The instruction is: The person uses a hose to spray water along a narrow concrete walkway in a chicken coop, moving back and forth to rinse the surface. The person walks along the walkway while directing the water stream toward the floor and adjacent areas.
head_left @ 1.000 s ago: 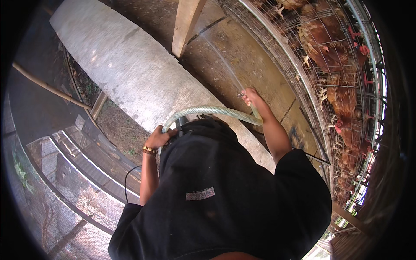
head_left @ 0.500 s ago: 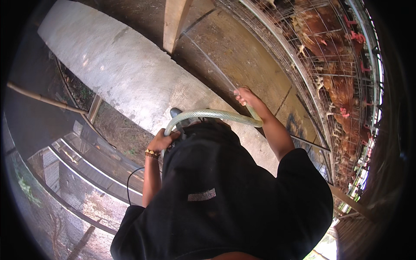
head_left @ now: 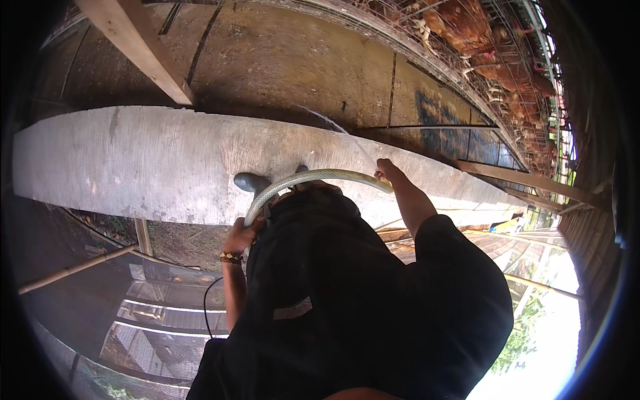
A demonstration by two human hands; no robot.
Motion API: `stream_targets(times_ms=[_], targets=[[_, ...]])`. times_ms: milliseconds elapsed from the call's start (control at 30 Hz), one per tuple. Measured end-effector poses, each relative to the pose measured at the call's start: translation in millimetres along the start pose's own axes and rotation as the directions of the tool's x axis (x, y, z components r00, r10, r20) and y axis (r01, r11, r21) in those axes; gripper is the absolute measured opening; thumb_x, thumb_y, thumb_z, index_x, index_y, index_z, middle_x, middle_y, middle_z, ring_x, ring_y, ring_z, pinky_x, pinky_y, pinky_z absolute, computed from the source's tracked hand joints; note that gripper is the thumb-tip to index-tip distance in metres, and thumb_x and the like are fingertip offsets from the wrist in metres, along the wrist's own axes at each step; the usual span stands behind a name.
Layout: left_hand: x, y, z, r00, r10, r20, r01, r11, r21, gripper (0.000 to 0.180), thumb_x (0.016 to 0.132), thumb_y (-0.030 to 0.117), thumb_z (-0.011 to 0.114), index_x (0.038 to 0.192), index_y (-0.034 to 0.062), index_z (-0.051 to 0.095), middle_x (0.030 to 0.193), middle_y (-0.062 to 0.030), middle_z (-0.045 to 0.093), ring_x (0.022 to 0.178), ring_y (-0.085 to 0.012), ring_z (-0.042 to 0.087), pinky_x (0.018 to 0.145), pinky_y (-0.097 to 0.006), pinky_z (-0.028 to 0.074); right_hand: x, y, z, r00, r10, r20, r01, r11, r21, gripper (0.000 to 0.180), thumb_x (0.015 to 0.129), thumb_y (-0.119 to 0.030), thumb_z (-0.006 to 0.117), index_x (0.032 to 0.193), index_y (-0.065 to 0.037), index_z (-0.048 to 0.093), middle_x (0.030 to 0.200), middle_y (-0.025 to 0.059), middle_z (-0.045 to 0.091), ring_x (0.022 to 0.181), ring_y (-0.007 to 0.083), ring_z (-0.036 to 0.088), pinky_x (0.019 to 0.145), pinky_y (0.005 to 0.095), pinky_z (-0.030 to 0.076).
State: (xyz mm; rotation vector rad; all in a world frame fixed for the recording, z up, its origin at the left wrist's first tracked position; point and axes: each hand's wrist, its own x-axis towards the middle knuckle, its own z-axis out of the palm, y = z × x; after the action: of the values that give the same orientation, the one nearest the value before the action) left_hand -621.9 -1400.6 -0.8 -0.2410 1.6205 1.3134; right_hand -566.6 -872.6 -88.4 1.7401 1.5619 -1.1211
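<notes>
Currently both hands [head_left: 243, 235] [head_left: 385, 169] clasp pale hose [head_left: 327, 175]; wire cages [head_left: 475, 65] hold brown hens [head_left: 461, 28].

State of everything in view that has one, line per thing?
Left hand: closed around the hose
Right hand: closed at the hose's outlet end
Hose: arched between the hands, running
Water: shooting out in a thin stream
Boots: on the walkway
Bracelet: worn
Chickens: caged behind wire

Concealed in the right hand [head_left: 383, 170]: mouth of the pale hose [head_left: 320, 175]. Mostly hidden behind the hose: right boot [head_left: 302, 168]. Cut off at top: wooden post [head_left: 138, 47].
</notes>
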Motion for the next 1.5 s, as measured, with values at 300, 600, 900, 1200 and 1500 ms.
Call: stream_targets(times_ms=[300, 600, 900, 1200, 1500], targets=[[35, 25, 71, 0.988, 0.059, 0.146, -0.088, 0.976, 0.200, 0.033, 0.077, 0.034, 0.063, 0.070, 0.0020, 0.060, 0.051, 0.0022, 0.048, 0.046, -0.0049, 0.043, 0.039, -0.025, 0.031, 22, 102, -90, 0.971, 0.131, -0.199, -0.052, 0.931, 0.362, 0.025, 0.078, -0.014, 0.034, 0.061, 0.002, 0.042, 0.045, 0.0173, 0.043, 0.033, 0.0231, 0.040, 0.033, 0.0370, 0.034], [70, 40, 199, 0.966, -0.084, 0.244, 0.102, 0.993, -0.061, 0.020, 0.082, 0.023, 0.060, 0.088, 0.0033, 0.059, 0.066, 0.0018, 0.054, 0.052, -0.0045, 0.045, 0.043, -0.023, 0.034, 29, 153, -179, 0.988, -0.037, -0.152, 0.107, 0.868, 0.485, 0.020, 0.078, -0.015, 0.035, 0.084, 0.001, 0.045, 0.053, 0.0103, 0.045, 0.038, 0.0145, 0.038, 0.034, 0.0293, 0.031], [61, 89, 307, 0.928, 0.100, 0.359, -0.229, 0.914, 0.336, 0.019, 0.084, 0.021, 0.058, 0.086, 0.0025, 0.061, 0.065, 0.0028, 0.053, 0.056, -0.0045, 0.046, 0.047, -0.023, 0.036, 62, 169, -257, 0.990, -0.076, -0.121, 0.132, 0.808, 0.574, 0.017, 0.077, -0.013, 0.035, 0.067, 0.000, 0.042, 0.052, 0.0115, 0.044, 0.037, 0.0161, 0.038, 0.033, 0.0316, 0.031], [67, 104, 340, 0.967, -0.017, 0.253, -0.123, 0.840, 0.529, 0.030, 0.082, 0.031, 0.059, 0.069, 0.0037, 0.061, 0.054, 0.0043, 0.049, 0.049, -0.0039, 0.044, 0.042, -0.023, 0.033, 81, 169, -287, 0.987, -0.128, -0.099, 0.161, 0.721, 0.674, 0.017, 0.076, -0.013, 0.037, 0.062, -0.005, 0.039, 0.050, 0.0090, 0.042, 0.036, 0.0152, 0.036, 0.033, 0.0301, 0.030], [88, 134, 361, 0.958, 0.024, 0.284, -0.195, 0.784, 0.590, 0.032, 0.082, 0.026, 0.061, 0.057, 0.0066, 0.054, 0.051, 0.0064, 0.045, 0.046, -0.0033, 0.039, 0.041, -0.024, 0.028, 94, 195, -294, 0.989, -0.141, -0.036, 0.127, 0.721, 0.681, 0.022, 0.078, -0.012, 0.036, 0.093, 0.003, 0.043, 0.055, 0.0089, 0.043, 0.038, 0.0118, 0.033, 0.035, 0.0283, 0.027]])
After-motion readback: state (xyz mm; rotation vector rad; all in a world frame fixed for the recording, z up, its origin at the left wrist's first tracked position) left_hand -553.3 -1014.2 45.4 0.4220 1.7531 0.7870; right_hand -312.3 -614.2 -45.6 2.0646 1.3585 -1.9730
